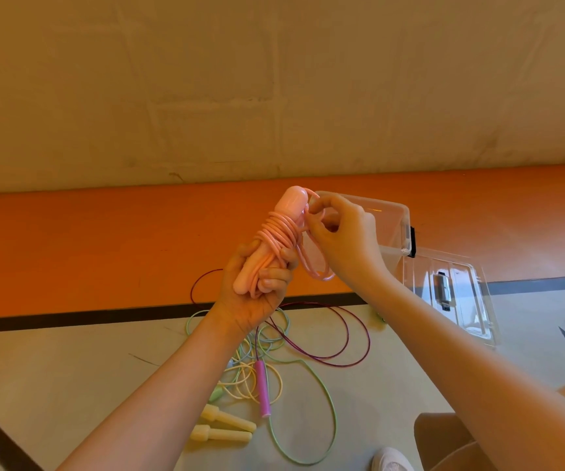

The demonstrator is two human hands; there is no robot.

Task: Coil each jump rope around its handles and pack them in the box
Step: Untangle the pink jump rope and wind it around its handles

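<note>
Step in hand: I judge I am near the end of coiling the pink rope (276, 232); most of it sits wound round its handles (267, 239), with one loose loop (311, 266) hanging to the right.
Left hand (257, 283): my fingers are curled tight round the lower half of the bundle, holding it upright above the floor.
Right hand (339, 232): thumb and fingertips pinch the rope's free end beside the top of the handles.
Box (393, 226): clear, open, on the floor just behind my right hand; its lid (457, 294) lies beside it. I cannot tell what is inside.
Still on the floor: a purple rope (335, 321), a green rope (328, 402) and a yellow rope (226, 426) in a tangle, not yet coiled.
Next move: I think the hanging loop needs winding or tucking under a turn so the coil holds, then the bundle goes into the box.
</note>
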